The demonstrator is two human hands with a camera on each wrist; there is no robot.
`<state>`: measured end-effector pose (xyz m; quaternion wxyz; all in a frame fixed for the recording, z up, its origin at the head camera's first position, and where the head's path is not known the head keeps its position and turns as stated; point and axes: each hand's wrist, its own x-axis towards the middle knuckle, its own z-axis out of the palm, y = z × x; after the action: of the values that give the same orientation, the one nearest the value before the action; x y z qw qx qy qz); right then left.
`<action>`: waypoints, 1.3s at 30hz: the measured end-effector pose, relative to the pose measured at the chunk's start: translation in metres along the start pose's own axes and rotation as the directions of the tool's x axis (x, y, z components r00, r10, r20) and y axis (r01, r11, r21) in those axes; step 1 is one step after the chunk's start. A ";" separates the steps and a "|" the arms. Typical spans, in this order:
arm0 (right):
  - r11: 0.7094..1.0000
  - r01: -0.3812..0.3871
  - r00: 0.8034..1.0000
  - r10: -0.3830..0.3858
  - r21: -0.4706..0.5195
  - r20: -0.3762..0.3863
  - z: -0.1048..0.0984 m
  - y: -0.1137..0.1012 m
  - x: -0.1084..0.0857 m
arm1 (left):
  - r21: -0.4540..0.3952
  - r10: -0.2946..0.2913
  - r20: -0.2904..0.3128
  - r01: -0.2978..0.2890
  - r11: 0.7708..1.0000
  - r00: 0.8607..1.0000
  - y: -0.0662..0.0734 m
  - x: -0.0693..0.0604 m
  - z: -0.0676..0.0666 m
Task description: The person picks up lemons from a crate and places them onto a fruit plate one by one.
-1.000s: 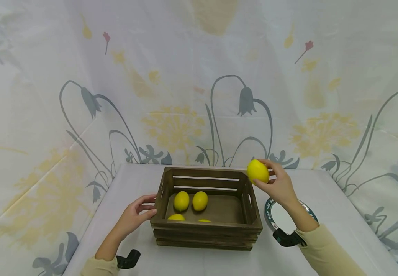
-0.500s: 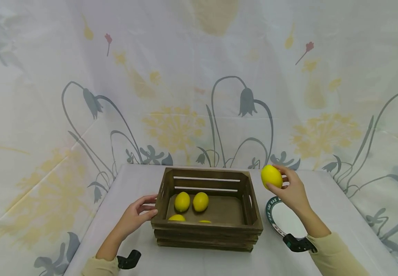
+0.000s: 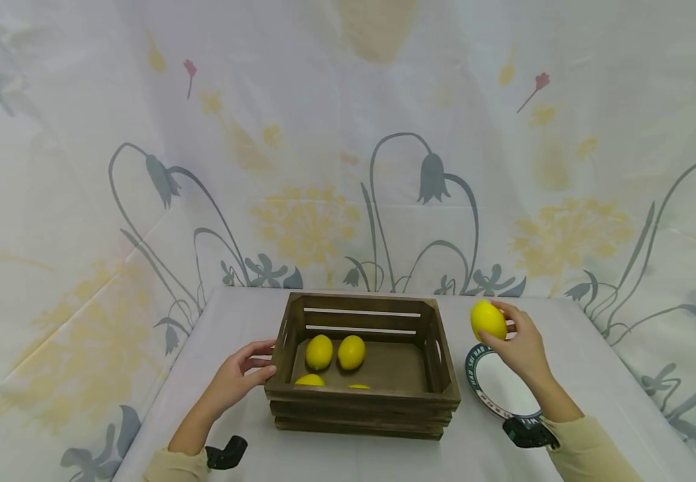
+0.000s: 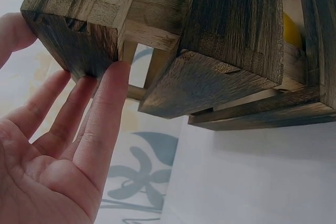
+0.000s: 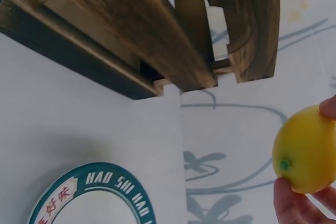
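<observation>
As two beige sleeves (image 3: 589,448) with black wrist devices (image 3: 528,434) reach in, a slatted dark wooden crate (image 3: 362,405) sits on the white worktop (image 3: 396,462) between them. Over its near side, just the tops of two lemons (image 3: 310,379) show; two more lemons (image 3: 319,353) lie side by side behind these. The left hand (image 3: 234,376) holds the crate's left end, thumb and lightly bent fingers set apart on the top board. Right of the crate lies a round plate (image 5: 80,176) with a green rim, where white capitals (image 5: 124,186) read "HAO SHI HAO" beside a pale panel (image 5: 56,199) of red characters; further lettering is partly covered. Above the plate's far side, touching neither plate nor crate, the right hand (image 3: 522,345) pinches a yellow lemon (image 3: 488,321) between thumb and fingertips, opened only to the fruit's width. One end bears a green spot (image 5: 285,164). Farthest back hangs a pale sheet (image 3: 384,100) printed with grey bell-shaped flowers and yellow blooms.
</observation>
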<state>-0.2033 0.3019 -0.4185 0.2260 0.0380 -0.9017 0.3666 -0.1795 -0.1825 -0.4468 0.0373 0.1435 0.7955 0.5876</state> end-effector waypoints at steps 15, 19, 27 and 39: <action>0.989 -0.147 0.988 0.148 -0.021 0.047 0.005 0.023 -0.007 | 0.007 -0.011 -0.010 0.011 1.000 1.000 0.001 -0.002 0.000; 0.983 -0.179 0.981 0.181 -0.028 0.064 0.008 0.033 -0.009 | 0.002 -0.005 -0.010 0.005 1.000 1.000 0.001 -0.002 0.000; 0.971 -0.236 0.966 0.239 -0.038 0.095 0.018 0.050 -0.013 | 0.003 0.005 -0.006 -0.005 1.000 1.000 0.001 -0.001 0.000; 0.953 -0.300 0.939 0.304 -0.046 0.164 0.036 0.082 -0.018 | 0.021 -0.002 -0.011 0.002 1.000 1.000 0.001 -0.002 0.001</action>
<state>-0.2204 0.3348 -0.5017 0.0903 -0.0721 -0.9165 0.3831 -0.1777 -0.1820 -0.4461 0.0319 0.1399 0.8018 0.5801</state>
